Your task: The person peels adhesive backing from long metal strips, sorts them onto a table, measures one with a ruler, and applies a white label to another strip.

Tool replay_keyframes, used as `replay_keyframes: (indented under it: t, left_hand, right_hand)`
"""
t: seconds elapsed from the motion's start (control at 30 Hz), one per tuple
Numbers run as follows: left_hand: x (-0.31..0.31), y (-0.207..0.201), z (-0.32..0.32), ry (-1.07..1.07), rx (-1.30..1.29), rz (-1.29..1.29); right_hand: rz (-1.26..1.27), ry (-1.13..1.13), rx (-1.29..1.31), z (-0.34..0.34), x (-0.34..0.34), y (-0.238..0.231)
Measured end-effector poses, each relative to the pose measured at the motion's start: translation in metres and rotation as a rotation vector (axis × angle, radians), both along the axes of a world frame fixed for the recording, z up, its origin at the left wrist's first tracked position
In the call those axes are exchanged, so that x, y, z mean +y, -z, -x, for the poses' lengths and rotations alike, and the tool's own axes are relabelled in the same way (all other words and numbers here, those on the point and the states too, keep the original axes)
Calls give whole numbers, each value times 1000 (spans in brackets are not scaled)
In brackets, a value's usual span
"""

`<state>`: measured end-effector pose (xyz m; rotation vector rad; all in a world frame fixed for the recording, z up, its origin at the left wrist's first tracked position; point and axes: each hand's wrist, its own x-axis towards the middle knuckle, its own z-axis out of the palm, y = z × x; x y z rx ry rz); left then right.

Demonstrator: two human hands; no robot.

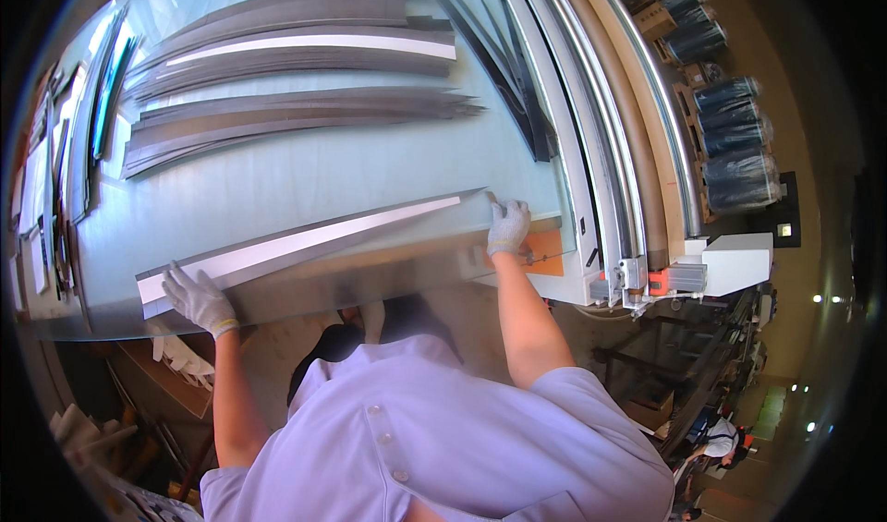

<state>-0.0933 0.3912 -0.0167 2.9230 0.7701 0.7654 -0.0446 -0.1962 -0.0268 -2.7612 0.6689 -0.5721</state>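
Note:
A long grey tapered strip [277, 233] lies along the near edge of the glass-like table [305, 176], with a narrower white strip [305, 241] on top of it. At the wide left end, my left hand [199, 300], in a pale knitted glove, rests over both strips with its fingers spread. My right hand [508, 225], gloved too, is just beyond the pointed right end, near the table's front edge. Its fingers are bent together; a small dark bit shows at the fingertips, too small to name.
Fanned stacks of grey strips [296, 127] lie across the table's far half, one bearing another white strip [370, 44]. More narrow strips [85, 143] pile up at the left. A machine with long metal rollers [637, 115] borders the right side. Dark wrapped rolls [739, 143] stand behind it.

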Motion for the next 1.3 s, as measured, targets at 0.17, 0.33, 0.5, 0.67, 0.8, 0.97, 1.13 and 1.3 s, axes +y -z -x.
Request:
replay_keyframes:
  t: [0.17,0.33,0.5,0.67,0.8,0.97,1.13,1.3]
  left_hand:
    - [-15,-6,3,124,68,2]
    - [-16,-8,4,105,85,33]
    - [-20,-5,1,128,61,58]
    - [-11,-5,7,124,76,26]
    - [-12,-7,4,135,97,-1]
    - [-17,2,-3,160,123,-13]
    - [-16,0,-1,93,133,-36]
    - [-87,-4,-14,300,46,184]
  right_hand:
    - [-114,209,41,30,14,-21]
    - [-421,603,-31,68,1,-19]
    - [-469,859,25,78,-17,-11]
    - [-598,848,-46,69,-18,-4]
    - [-605,805,-194,74,-43,30]
    - [-968,804,-402,104,-104,80]
    - [-1333,895,-570,98,-87,41]
    - [-1478,696,-704,69,-34,-58]
